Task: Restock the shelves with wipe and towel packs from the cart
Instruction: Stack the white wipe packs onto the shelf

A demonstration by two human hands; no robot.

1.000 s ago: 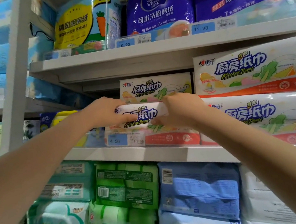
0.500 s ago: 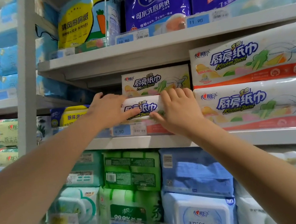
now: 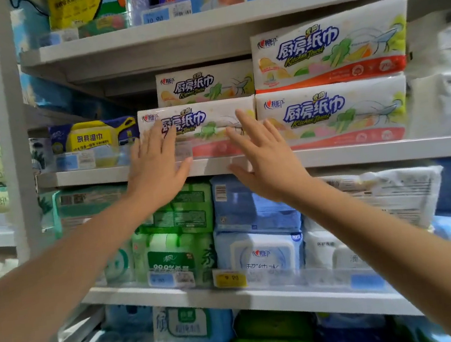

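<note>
A white kitchen towel pack point(image 3: 203, 122) with blue lettering lies on the middle shelf point(image 3: 360, 154), under a second like pack point(image 3: 204, 83) set further back. My left hand point(image 3: 157, 162) is in front of the pack's left part with fingers straight and spread. My right hand point(image 3: 262, 154) is in front of its right end, fingers straight too. Neither hand grips anything; whether the fingertips still touch the pack is unclear. Two more towel packs point(image 3: 330, 79) are stacked to the right.
Green point(image 3: 176, 240) and blue wipe packs point(image 3: 257, 224) fill the shelf below. A yellow and blue pack point(image 3: 93, 135) sits left of the towel pack. A grey upright post point(image 3: 12, 141) stands at the left. Rolls fill the top shelf point(image 3: 199, 25).
Both hands pushed the towel pack back onto the shelf, then drew back from it and opened flat. The view has dropped lower and moved nearer.
</note>
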